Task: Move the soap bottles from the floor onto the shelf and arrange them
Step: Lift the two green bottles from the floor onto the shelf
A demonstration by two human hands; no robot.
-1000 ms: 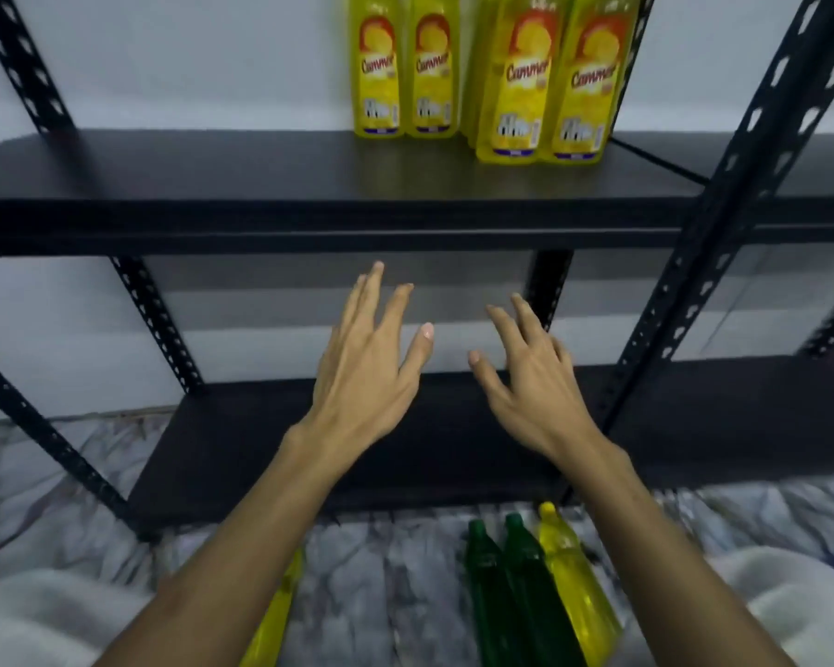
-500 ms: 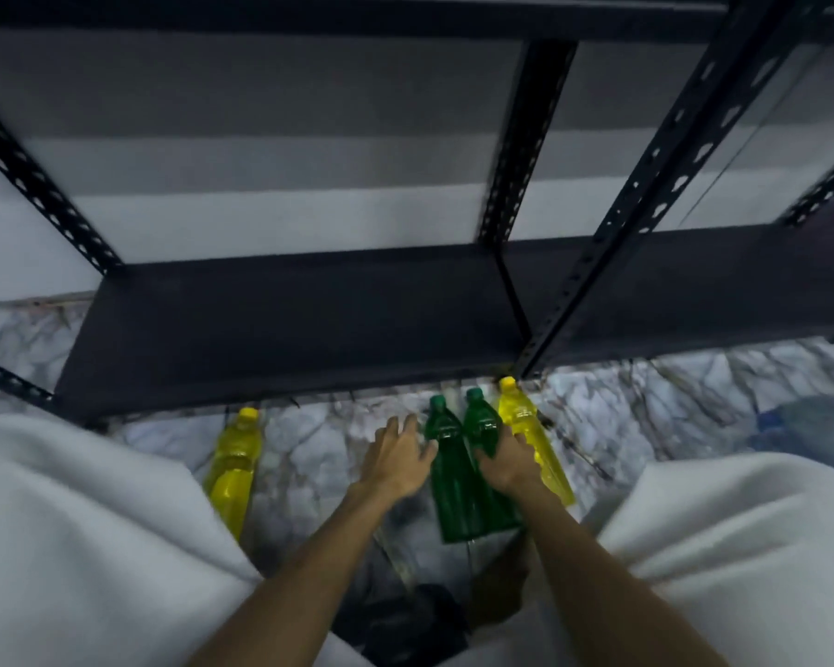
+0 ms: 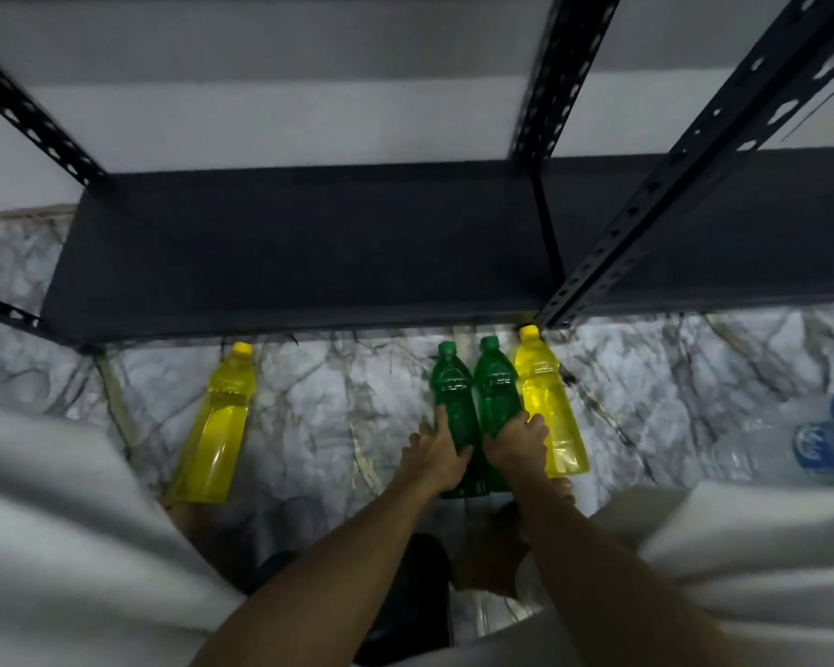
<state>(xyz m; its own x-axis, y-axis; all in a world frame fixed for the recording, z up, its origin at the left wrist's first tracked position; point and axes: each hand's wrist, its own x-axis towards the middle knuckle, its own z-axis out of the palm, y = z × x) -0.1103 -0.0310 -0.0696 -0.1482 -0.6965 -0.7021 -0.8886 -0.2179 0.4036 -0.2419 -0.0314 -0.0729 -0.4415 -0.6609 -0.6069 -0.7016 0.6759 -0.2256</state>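
Two green soap bottles stand side by side on the marble floor in front of the black shelf [image 3: 280, 252]. My left hand [image 3: 434, 454] grips the left green bottle [image 3: 451, 382] around its body. My right hand [image 3: 516, 442] grips the right green bottle [image 3: 494, 377] the same way. A yellow bottle [image 3: 547, 406] stands right beside them, touching the right green one. Another yellow bottle [image 3: 217, 421] stands apart at the left.
The shelf's slotted black uprights [image 3: 684, 156] rise at the right, one foot close to the yellow bottle's cap. Clear bottles with blue caps [image 3: 819, 445] lie at the far right. My white-clad knees [image 3: 59, 522] frame both sides of the view.
My view dropped from the upper shelf to the floor. Both hands went down from mid-air and closed around the two green bottles.
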